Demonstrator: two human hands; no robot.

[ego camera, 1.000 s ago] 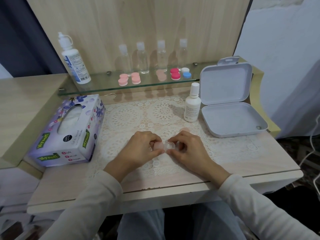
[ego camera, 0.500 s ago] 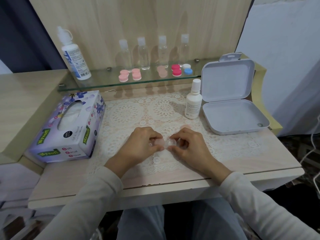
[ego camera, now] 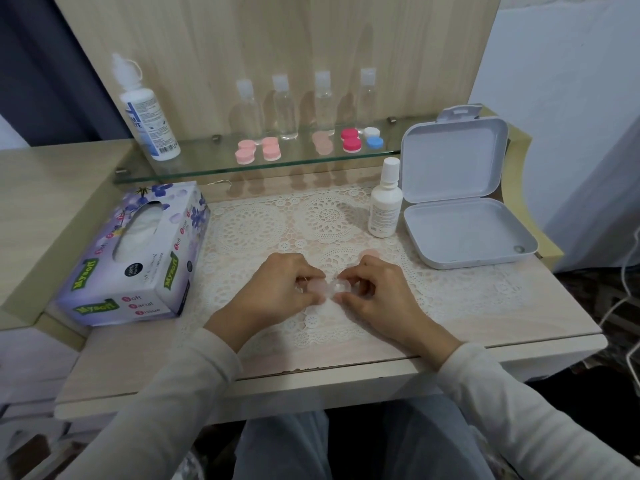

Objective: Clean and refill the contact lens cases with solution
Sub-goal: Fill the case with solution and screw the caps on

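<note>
At the near middle of the surface (ego camera: 519, 306), on a lace mat (ego camera: 256, 226), the left hand (ego camera: 277, 289) and right hand (ego camera: 377, 292) meet, each pinching one end of a small pale contact lens case (ego camera: 327, 289). The likely trouble here is a slip. The case is small and smooth, so a hard twist could make it pop free and skid across the lace. Any liquid left inside, which cannot be made out, could spill onto the mat. The case sits low, just above or on the mat, directly between the two hands. The curled fingers (ego camera: 306, 273) and thumb of the left hand close on its pinkish left end, and those of the right hand on its clearer right end. Just beyond the right hand a loose pink cap (ego camera: 370, 253) lies on the mat. Farther back stand a small white solution bottle (ego camera: 385, 202) and, just beside it on the right, an open white box (ego camera: 464, 233). A tissue box (ego camera: 135, 254) lies to the left. On the glass shelf (ego camera: 194, 168) behind are more lens cases (ego camera: 258, 150), four clear bottles (ego camera: 285, 109) and a large solution bottle (ego camera: 149, 112).
</note>
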